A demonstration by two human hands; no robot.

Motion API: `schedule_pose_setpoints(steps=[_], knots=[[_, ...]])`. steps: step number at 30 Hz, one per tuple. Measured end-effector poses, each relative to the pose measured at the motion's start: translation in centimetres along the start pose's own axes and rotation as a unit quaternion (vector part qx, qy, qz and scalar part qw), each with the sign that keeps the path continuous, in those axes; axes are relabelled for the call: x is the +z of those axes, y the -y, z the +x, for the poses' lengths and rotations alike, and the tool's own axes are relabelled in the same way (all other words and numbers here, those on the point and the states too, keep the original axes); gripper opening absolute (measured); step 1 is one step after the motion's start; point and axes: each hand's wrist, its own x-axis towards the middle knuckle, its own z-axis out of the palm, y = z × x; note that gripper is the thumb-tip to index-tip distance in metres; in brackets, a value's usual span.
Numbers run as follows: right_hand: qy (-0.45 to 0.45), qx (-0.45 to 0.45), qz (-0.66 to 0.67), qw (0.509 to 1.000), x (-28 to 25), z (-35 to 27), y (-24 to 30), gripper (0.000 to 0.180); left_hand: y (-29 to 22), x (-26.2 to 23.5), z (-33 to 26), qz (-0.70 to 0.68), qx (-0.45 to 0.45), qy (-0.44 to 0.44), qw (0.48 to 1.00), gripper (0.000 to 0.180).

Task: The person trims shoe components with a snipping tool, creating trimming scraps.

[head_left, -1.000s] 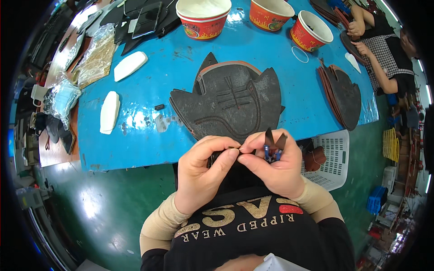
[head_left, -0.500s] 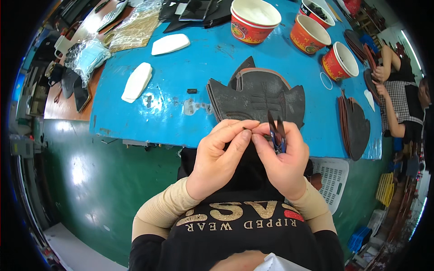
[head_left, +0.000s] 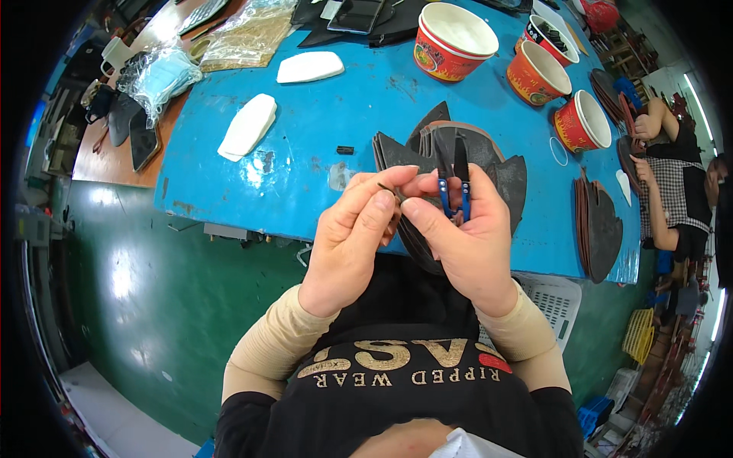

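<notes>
In front of my chest, at the table's near edge, my hands are close together. My left hand [head_left: 347, 240] pinches a small dark piece [head_left: 386, 188] between thumb and fingers; its kind is too small to make out. Blue-handled thread snips [head_left: 455, 191] sit in my right hand [head_left: 469, 244], blades pointing away from me and parted. The right thumb and fingertips come close to the left fingertips. Behind my hands lies a stack of dark grey cut leather pieces [head_left: 495, 172] with winged edges, partly covered by them. A small black strip [head_left: 345, 150] lies left of the stack.
On the blue table [head_left: 305, 114] are two white pads [head_left: 248, 128], red paper tubs [head_left: 456, 42] and another leather stack [head_left: 599, 229]. Plastic bags [head_left: 164, 84] lie on the brown table at left. A white basket [head_left: 561, 301] stands below. Another person's hands [head_left: 649, 145] work at right.
Both hands have moved a little away from me and leftward over the table edge. The snips have turned so both blades and handles show more plainly. The whole view has shifted slightly.
</notes>
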Motion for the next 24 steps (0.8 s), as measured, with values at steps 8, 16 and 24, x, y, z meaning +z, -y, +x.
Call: schedule_pose_setpoints(steps=[8,16,24], knots=[[0.032,0.066,0.100,0.992,1.3,0.7,-0.3,0.017,-0.6,-1.2,-0.3,-0.044,-0.021,0.015,0.999,0.038],[0.022,0.067,0.034,0.997,1.3,0.9,-0.1,0.018,-1.2,-2.5,-0.5,-0.029,-0.011,0.035,0.999,0.062],[-0.006,0.036,-0.037,0.999,1.0,0.3,-0.7,0.023,-0.2,-1.2,-0.7,0.106,0.066,0.019,0.992,0.059]])
